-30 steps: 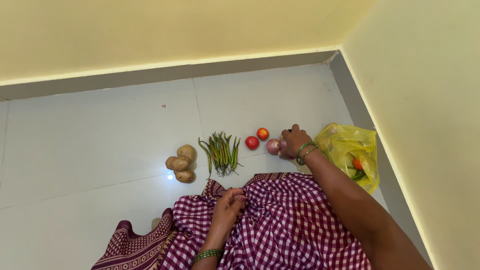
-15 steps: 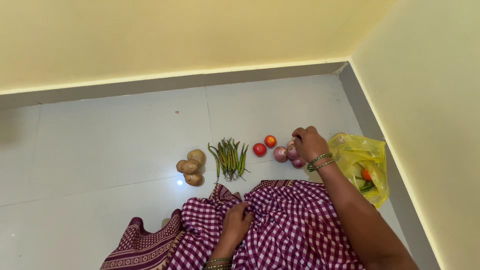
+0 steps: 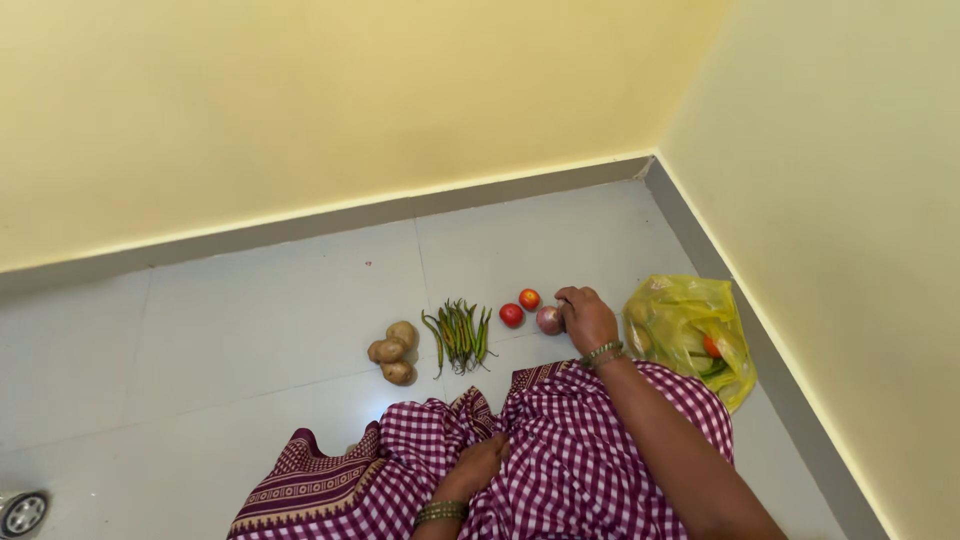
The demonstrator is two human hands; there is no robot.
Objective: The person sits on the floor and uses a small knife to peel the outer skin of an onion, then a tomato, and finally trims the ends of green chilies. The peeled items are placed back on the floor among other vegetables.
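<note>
1. The head view looked down on a pale grey tiled floor [image 3: 250, 330] in the corner of a room with yellow walls [image 3: 300, 100] and a grey skirting strip.
2. The person sat on the floor, with a purple and white checked cloth [image 3: 570, 450] with a maroon patterned border spread over the lap at the near edge.
3. The right hand [image 3: 588, 320], green bangles at its wrist, reached out to the far side of the lap and rested palm down on the floor. Its fingers curled together over a small reddish-purple onion [image 3: 548, 319], touching it on the right side; whether they truly gripped it could not be told.
4. Just left of the onion lay two round red tomatoes [image 3: 520, 308], close together, one slightly farther away than the other.
5. Further left lay a loose bunch of long green chillies [image 3: 458, 335], and left again three brown potatoes [image 3: 392, 352] touching in a small pile.
6. To the right of the right hand, near the side wall, sat a crumpled translucent yellow plastic bag [image 3: 690, 325] with something red and something green showing inside.
7. The left hand [image 3: 478, 468], also bangled, rested on the checked cloth at the lap with fingers bent and pressed into the folds.
8. A round metal floor drain [image 3: 22, 512] sat at the near left edge.
</note>
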